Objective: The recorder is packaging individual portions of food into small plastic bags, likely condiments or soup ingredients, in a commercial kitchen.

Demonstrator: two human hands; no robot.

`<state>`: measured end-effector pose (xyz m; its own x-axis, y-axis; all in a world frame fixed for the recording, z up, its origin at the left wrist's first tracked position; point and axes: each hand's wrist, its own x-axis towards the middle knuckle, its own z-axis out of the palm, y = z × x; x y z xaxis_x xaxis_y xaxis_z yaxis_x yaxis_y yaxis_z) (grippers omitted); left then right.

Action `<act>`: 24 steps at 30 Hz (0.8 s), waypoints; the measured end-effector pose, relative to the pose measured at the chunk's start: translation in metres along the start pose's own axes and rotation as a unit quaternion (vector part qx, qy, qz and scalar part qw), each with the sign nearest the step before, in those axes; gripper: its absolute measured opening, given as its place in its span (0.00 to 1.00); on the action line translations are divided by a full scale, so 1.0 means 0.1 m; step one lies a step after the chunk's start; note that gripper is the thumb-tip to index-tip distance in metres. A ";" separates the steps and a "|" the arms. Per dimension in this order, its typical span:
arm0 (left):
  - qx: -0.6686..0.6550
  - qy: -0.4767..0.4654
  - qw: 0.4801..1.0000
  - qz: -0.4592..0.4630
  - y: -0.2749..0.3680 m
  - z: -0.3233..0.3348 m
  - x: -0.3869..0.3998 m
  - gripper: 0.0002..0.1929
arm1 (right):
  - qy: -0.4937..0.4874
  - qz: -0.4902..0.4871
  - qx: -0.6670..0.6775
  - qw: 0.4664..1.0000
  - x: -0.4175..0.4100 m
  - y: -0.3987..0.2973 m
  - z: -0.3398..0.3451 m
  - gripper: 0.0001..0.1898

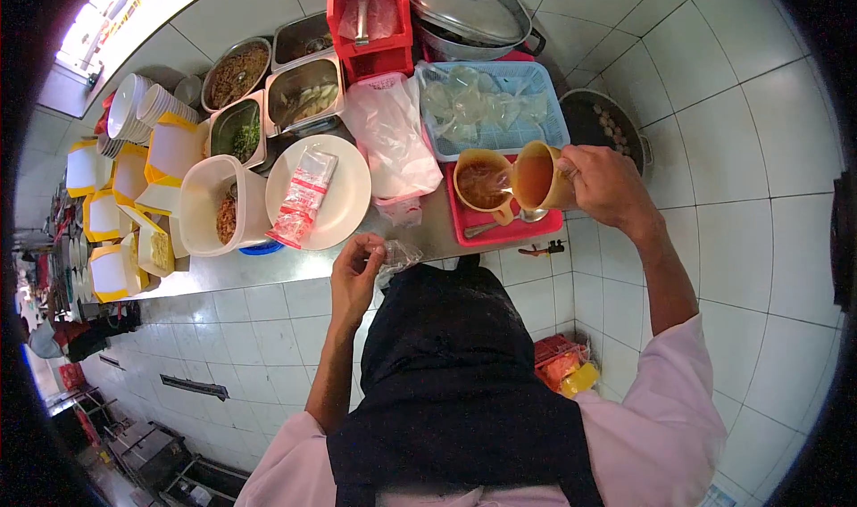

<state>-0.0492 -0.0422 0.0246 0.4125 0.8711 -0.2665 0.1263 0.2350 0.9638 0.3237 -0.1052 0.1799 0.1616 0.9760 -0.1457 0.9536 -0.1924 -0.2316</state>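
My right hand (pixel 606 182) grips a yellow plastic jug (pixel 535 175) tipped to the left, with reddish-brown liquid inside. Its rim meets that of a second yellow jug (pixel 481 179), which holds brown broth and a glossy, clear patch near the rim. That second jug stands in a red tray (pixel 469 229), beside a metal spoon (pixel 532 216). At the counter's front edge, my left hand (pixel 358 266) pinches a small clear plastic bag (pixel 400 256) between thumb and fingers. Above the jugs, several knotted clear bags (pixel 469 98) lie in a light-blue basket (pixel 559 122).
Left of the pink-white plastic bag (pixel 392 132), a white plate (pixel 351 206) carries a red-printed packet (pixel 304 199). Further left stand a plastic tub (pixel 194 206) and yellow-white boxes (pixel 177 145). A lidded pan (pixel 472 15) and a pot (pixel 572 105) stand near the tiled wall.
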 end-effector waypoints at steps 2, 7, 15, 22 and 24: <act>-0.006 0.001 1.000 -0.008 -0.03 -0.01 0.00 0.07 | -0.006 -0.012 -0.022 1.000 0.04 -0.04 -0.04 0.16; -0.012 -0.006 1.000 0.002 -0.06 0.00 -0.01 0.08 | -0.012 -0.041 -0.077 0.996 0.14 -0.21 -0.08 0.16; -0.026 -0.007 1.000 0.012 -0.01 0.12 0.04 0.07 | -0.007 -0.156 -0.180 0.971 0.28 -0.50 -0.07 0.18; 0.014 -0.041 0.999 -0.030 -0.05 0.31 0.19 0.08 | 0.025 -0.180 -0.148 0.972 0.34 -0.53 -0.01 0.13; 0.022 -0.054 0.997 -0.042 -0.04 0.41 0.27 0.08 | -0.007 -0.158 -0.075 0.985 0.28 -0.31 -0.09 0.11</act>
<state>-0.0015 -0.0379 0.0127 0.4928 0.7974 -0.3483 0.2030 0.2839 0.9371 0.3005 -0.0706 0.1914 -0.1517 0.9830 -0.1034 0.9826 0.1386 -0.1238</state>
